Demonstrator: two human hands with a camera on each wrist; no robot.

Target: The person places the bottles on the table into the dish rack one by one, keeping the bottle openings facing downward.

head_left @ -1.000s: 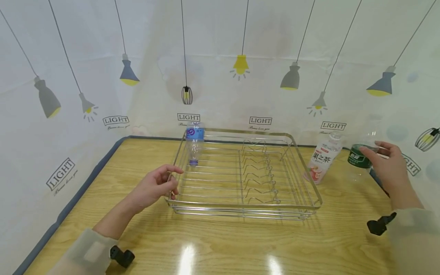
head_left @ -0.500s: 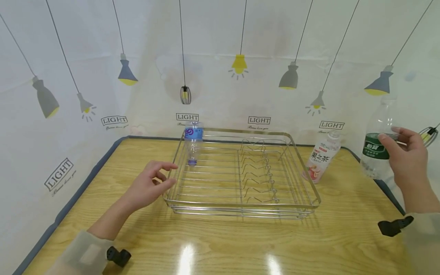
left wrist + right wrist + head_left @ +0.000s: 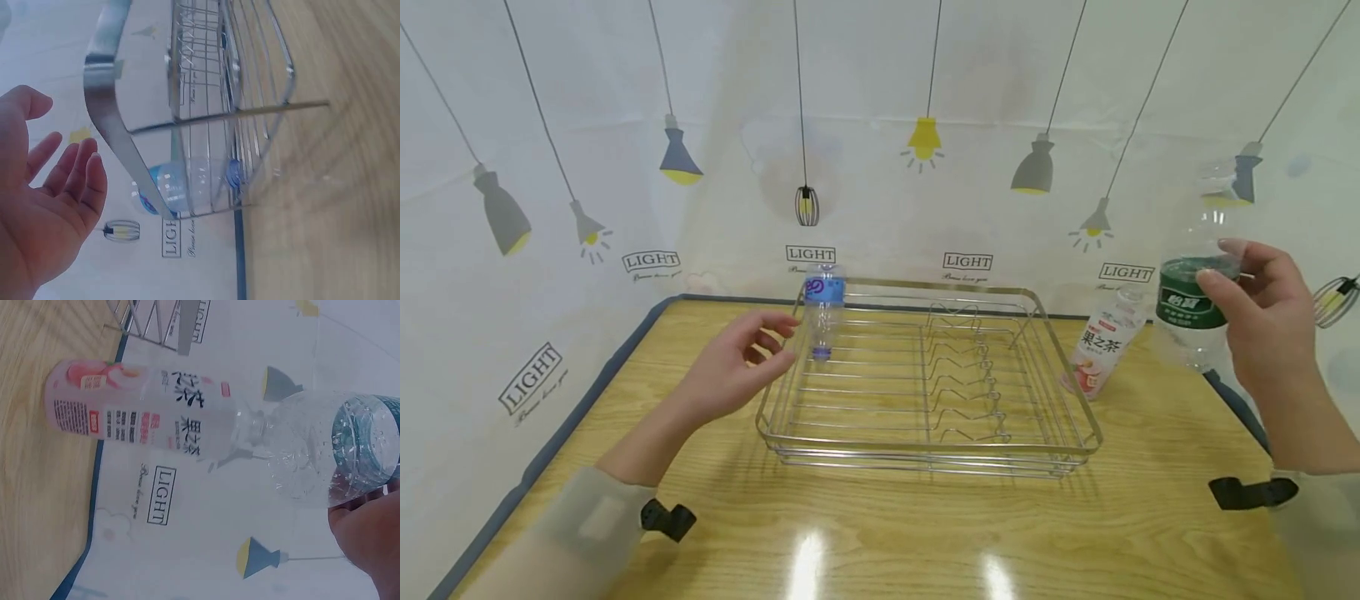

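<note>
My right hand grips a clear plastic bottle with a green label, held upright above the table at the right. Its base shows large in the right wrist view. A pink-labelled tea bottle stands on the table just right of the metal dish rack. Inside the rack's far left corner, a clear bottle with a blue label stands cap down, leaning on the wires. My left hand hovers at the rack's left rim, fingers loosely bent with nothing between them; the left wrist view shows its palm apart from the rim.
The wooden table has a dark blue edge strip at the back and sides. Behind it hangs a pale cloth printed with lamps. Wire plate dividers stand up inside the rack's right half.
My right hand has lifted the green-labelled bottle off the table, swung it right, then brought it back left and higher. My left hand has risen away from the rack's rim.
</note>
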